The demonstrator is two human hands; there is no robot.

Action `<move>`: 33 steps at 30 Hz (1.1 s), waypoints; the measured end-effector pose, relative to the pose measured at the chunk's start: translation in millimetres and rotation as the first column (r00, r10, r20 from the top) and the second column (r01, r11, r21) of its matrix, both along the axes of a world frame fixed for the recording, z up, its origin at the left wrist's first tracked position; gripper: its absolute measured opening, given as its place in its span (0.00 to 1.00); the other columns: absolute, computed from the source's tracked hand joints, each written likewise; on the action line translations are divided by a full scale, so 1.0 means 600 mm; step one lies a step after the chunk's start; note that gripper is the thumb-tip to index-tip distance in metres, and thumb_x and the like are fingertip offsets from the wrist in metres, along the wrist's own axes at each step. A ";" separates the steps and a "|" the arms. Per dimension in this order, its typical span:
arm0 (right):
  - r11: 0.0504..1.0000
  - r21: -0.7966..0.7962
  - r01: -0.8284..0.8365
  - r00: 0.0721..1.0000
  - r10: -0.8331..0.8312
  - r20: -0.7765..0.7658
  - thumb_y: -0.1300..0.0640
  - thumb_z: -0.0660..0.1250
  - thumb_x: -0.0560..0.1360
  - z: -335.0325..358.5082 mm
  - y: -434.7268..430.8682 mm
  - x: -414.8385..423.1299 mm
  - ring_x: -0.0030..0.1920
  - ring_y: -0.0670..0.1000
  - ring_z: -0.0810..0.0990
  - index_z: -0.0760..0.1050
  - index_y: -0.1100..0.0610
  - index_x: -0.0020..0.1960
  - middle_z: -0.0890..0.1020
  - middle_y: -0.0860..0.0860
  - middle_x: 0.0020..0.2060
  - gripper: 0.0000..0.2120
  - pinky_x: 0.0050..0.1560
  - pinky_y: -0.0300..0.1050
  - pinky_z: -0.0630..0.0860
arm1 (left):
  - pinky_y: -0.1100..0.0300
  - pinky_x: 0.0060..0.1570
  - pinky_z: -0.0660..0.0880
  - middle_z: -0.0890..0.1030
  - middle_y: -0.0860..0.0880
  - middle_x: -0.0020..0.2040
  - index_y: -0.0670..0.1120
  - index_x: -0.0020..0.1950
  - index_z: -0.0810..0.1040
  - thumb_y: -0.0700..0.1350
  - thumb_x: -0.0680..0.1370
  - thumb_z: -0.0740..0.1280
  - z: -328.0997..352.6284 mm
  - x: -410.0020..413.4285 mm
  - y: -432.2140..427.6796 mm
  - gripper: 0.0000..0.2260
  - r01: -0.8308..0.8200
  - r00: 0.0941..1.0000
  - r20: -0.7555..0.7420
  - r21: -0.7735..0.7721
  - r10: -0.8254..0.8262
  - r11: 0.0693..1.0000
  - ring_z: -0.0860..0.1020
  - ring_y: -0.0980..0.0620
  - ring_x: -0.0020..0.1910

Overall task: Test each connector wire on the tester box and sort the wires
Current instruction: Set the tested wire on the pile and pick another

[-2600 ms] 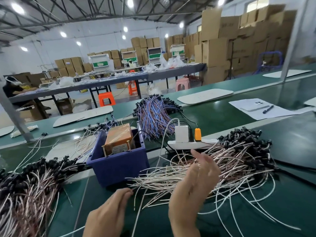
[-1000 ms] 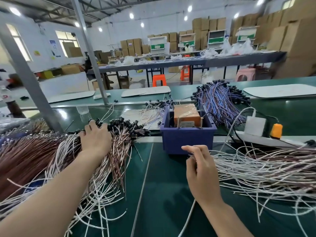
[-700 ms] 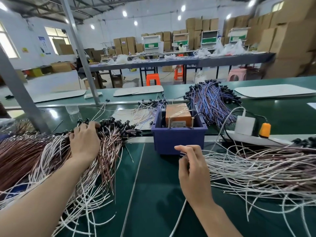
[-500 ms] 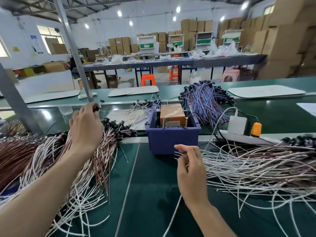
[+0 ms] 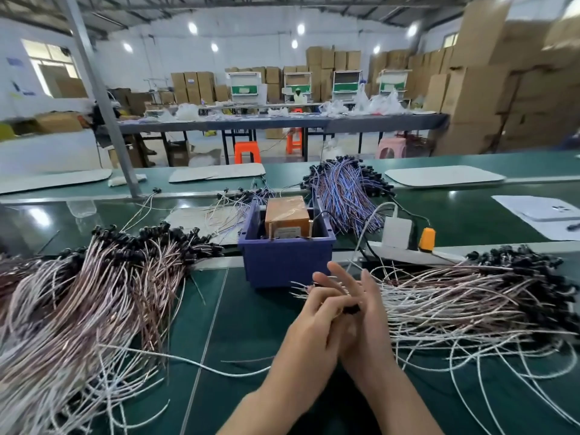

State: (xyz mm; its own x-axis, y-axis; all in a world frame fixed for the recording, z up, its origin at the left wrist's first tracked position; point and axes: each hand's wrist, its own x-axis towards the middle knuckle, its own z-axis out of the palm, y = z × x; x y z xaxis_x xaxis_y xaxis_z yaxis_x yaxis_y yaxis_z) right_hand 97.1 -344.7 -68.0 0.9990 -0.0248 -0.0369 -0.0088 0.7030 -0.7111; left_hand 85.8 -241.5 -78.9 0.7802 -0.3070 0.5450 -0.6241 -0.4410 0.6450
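The connector wire [image 5: 351,309] being handled is light and limp. Its thin twisted lead will likely flop and snag on its neighbours, while the small black plug at its end looks stiff. That plug is the part to take hold of, since it alone can be steered into the tester box [image 5: 287,216]. The wire's plug sits between the two hands near the middle of the surface, just in front of the blue bin [image 5: 284,262] that holds the tester box. The left hand [image 5: 314,331] has its fingers curled in, pinching the plug. The right hand [image 5: 368,315] is almost fully spread, fingers straight and fanned upward, its palm side against the plug; its thumb is hidden. Of the like wires, a left pile [image 5: 88,296] spreads toward the left edge and a right pile [image 5: 470,302] toward the right edge
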 end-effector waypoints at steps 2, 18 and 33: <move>1.000 -0.003 -0.001 0.999 0.001 -0.055 0.42 0.63 0.78 0.002 -0.005 0.001 0.55 0.56 0.86 0.86 0.55 0.54 0.86 0.57 0.55 0.20 0.54 0.49 0.78 | 0.60 0.60 0.73 0.72 0.56 0.62 0.51 0.66 0.78 0.42 0.82 0.64 -0.020 0.002 -0.010 0.13 -0.002 1.000 -0.020 -0.003 0.001 1.000 0.72 0.64 0.60; 0.913 0.344 0.220 0.975 -0.208 -0.074 0.49 0.57 0.84 -0.018 -0.080 0.031 0.25 0.46 0.48 0.82 0.53 0.48 0.58 0.46 0.22 0.17 0.21 0.39 0.51 | 0.63 0.27 0.72 0.77 0.57 0.41 0.54 0.47 0.83 0.50 0.77 0.72 -0.020 0.046 0.085 0.02 -0.340 0.902 0.404 0.444 0.153 0.829 0.76 0.56 0.30; 0.521 -0.833 0.188 0.964 0.063 0.258 0.44 0.65 0.81 -0.038 0.022 0.005 0.50 0.44 0.84 0.79 0.39 0.62 0.86 0.42 0.46 0.11 0.52 0.40 0.78 | 0.43 0.71 0.63 0.80 0.50 0.54 0.51 0.53 0.82 0.42 0.73 0.74 -0.026 0.061 0.108 0.10 -0.547 0.740 0.585 0.238 0.331 0.803 0.75 0.46 0.62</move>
